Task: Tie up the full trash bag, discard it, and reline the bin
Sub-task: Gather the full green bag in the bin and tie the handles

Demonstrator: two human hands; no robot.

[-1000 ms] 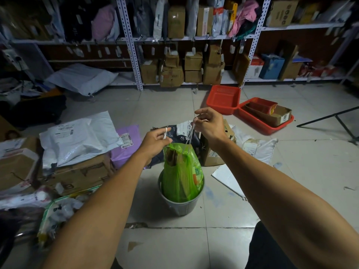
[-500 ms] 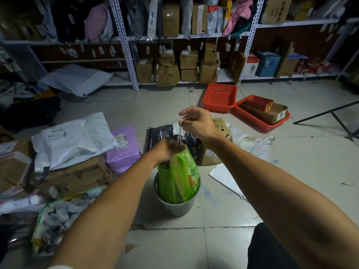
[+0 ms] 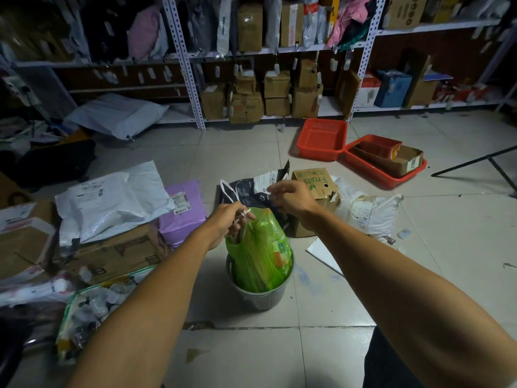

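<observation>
Grey bin [image 3: 260, 296], standing on the tiled floor [image 3: 419, 261]; holds one green trash bag [image 3: 258, 247], full, its gathered top rising well above the rim; cardboard and an orange-and-white pack show through the plastic, their print too blurred to read.

White drawstring [image 3: 229, 191], looping up from the bag's mouth; left hand [image 3: 228, 224] curled round the string at the neck of the bag, gripping it; right hand [image 3: 291, 196] just above and beyond the bag, fingers bent; whether it pinches the string I cannot tell.

Cardboard box [image 3: 316, 182], on the floor just behind the bag; green print reads "Fruits", seen upside down.

Dark mailer [image 3: 251, 189] with a white label, beside that box; characters too small to read.

Two red trays, near the shelving; the empty red tray [image 3: 321, 140] holds nothing; the second red tray [image 3: 391, 175] holds an open brown carton [image 3: 397, 161] bearing a barcode label and a smaller red bin [image 3: 380, 145].

White parcel bag [image 3: 112, 200] and purple parcel bag [image 3: 183, 214], left of the bin, each with a shipping label, lying on flattened cardboard.

Clear zip bag [image 3: 92, 309] with green edging, lower left, holding small wrapped items.

Metal shelving [image 3: 184, 60] along the wall, stacked with brown cartons, hanging tags, a blue box [image 3: 393, 89].
</observation>
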